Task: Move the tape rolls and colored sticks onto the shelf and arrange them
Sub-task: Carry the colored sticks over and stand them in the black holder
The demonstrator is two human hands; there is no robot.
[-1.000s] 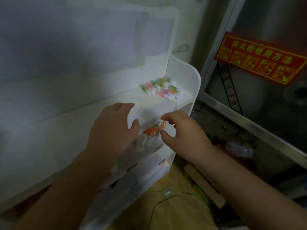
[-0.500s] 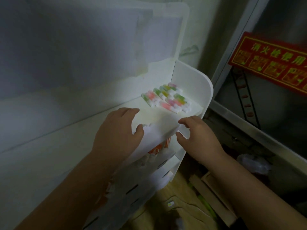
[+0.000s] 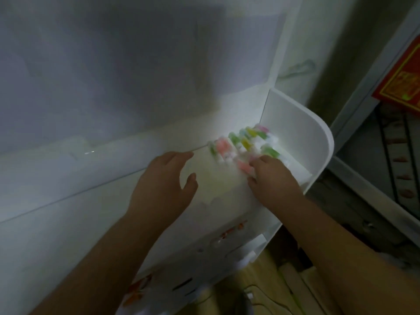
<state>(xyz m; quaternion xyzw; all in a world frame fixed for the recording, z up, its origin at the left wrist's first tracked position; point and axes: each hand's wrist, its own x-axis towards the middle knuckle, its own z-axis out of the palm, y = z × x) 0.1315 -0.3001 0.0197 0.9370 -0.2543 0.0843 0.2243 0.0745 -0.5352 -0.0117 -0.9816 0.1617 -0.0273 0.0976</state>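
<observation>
Head view: right hand nearer, fingertips touching colored sticks ahead on shelf; grip unclear, blurred. Left hand open, empty.

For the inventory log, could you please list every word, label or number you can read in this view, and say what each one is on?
Red sign with yellow print, at the right edge, cut off by the frame: characters too blurred and cropped to read.
Colored sticks on the top of the white shelf: no legible print, motion-blurred.
Orange marks on the shelf's lower tier: too blurred to tell if they are text.
Nothing else carries writing.
</observation>
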